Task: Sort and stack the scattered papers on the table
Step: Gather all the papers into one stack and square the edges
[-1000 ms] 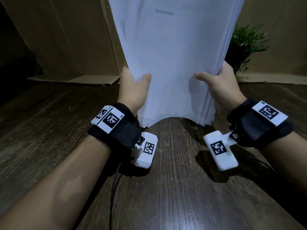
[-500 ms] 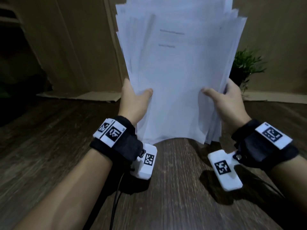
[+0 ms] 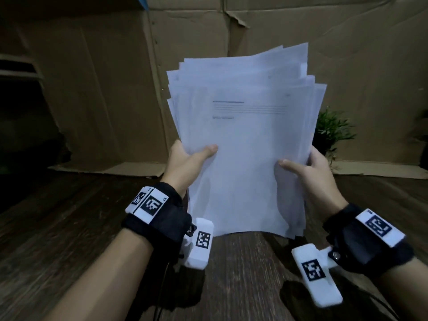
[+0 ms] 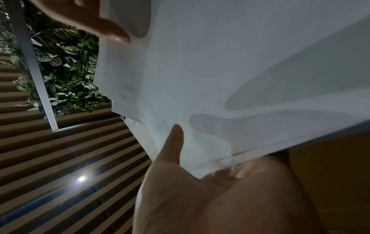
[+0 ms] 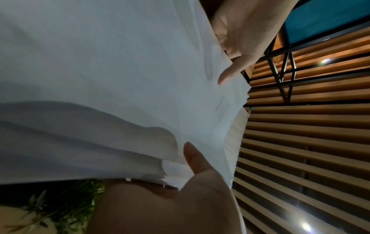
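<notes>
A thick sheaf of white papers stands upright on its lower edge on the dark wooden table, its top edges uneven and fanned. My left hand grips the sheaf's left side, thumb across the front sheet. My right hand grips the right side the same way, fingers behind. The front sheet carries a few faint printed lines. In the left wrist view the papers fill the frame above my thumb. In the right wrist view the papers curve over my thumb.
Brown cardboard sheets stand along the table's far edge. A small green potted plant sits at the back right, close behind the papers. Wrist camera units hang below both wrists.
The camera has tilted up, so the sheaf's whole top edge now shows. Both hands keep the same hold on the papers, which stay standing on the table.
</notes>
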The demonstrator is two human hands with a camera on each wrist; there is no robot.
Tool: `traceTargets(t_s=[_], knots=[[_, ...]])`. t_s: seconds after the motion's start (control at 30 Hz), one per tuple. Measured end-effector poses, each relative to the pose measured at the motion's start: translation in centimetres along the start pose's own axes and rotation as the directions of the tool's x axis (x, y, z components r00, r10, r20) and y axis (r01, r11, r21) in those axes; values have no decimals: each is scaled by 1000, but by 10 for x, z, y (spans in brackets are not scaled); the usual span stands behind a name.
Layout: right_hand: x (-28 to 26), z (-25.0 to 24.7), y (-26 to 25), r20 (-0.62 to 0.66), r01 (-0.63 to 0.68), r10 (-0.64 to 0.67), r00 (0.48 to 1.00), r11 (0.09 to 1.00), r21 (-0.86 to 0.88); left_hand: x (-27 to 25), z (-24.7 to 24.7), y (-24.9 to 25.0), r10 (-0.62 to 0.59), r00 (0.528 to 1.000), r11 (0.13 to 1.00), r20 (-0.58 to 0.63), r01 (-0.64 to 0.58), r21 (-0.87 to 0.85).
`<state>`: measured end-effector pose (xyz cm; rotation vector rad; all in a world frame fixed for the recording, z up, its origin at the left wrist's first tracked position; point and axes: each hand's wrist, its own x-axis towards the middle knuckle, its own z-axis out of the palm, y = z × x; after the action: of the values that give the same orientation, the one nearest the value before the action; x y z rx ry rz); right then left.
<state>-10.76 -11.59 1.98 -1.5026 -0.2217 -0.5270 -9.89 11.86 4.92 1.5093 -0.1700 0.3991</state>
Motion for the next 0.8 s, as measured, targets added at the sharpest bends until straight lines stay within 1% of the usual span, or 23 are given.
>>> traceTargets(t_s=[0.07,0.17,0.27,0.37,0.47,0.57,0.67,0.8], knots=[[8,3,-5,-38,17,-16,999,1000,17,3,2,3,0,1000,1000,-8,0,-8],[22,12,-16,-111,50,-40,993,995,87,8,3,9,7,1000,1000,-22,-8,-29],[29,19,-24,-139,100,-84,987,989,113,14,3,23,73,997,995,-21,-74,-61],[32,22,-22,-150,138,-120,981,983,117,20,4,26,97,995,994,-10,-97,-44],[36,18,-23,-126,117,-102,987,986,119,22,5,21,106,993,994,-52,-106,1],[40,14,-28,-78,51,-46,996,996,67,27,3,16,75,993,997,-94,-77,-17],[41,16,-28,-73,-4,5,997,1000,18,28,5,13,76,993,997,-92,-78,-12],[36,23,-26,-110,30,-25,994,999,42,24,5,13,131,989,991,-66,-131,8]])
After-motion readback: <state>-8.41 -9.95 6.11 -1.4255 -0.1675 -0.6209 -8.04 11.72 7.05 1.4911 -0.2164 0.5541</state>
